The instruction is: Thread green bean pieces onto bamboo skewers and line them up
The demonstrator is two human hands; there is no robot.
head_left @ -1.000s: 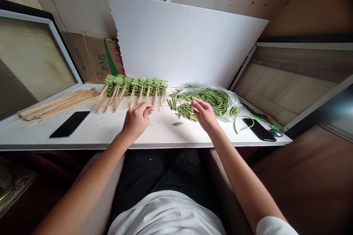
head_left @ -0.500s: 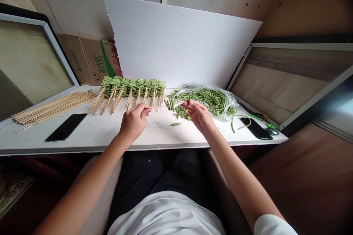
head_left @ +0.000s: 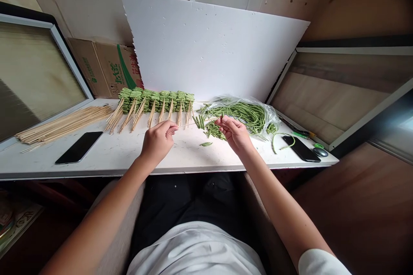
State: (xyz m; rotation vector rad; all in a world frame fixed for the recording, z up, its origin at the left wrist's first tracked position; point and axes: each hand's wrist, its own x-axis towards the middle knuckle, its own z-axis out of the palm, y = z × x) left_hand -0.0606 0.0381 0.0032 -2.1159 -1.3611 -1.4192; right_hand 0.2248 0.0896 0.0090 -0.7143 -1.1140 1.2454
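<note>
My left hand [head_left: 159, 138] is closed around the blunt end of a thin bamboo skewer [head_left: 187, 124]. Several short pieces of green bean [head_left: 200, 122] are threaded on it, standing crosswise side by side. At the skewer's far end my right hand [head_left: 235, 132] pinches a short green piece between thumb and fingers, close to the tip; the fingers partly hide it. Below the skewer lies a pile of cut bean pieces [head_left: 214, 131], with a few loose pieces [head_left: 205, 144] nearer the table edge.
Finished bean skewers [head_left: 155, 101] are stacked at the back, beside bare skewers [head_left: 64, 124] on the left. Long beans [head_left: 247, 114] lie in a plastic bag [head_left: 272, 120]. Two phones [head_left: 79, 148] [head_left: 301, 149], a mouse [head_left: 320, 152] and a white foam board [head_left: 213, 47] surround them.
Both hands stay almost in place, holding the skewer and the bean piece. The whole view has shifted slightly.
</note>
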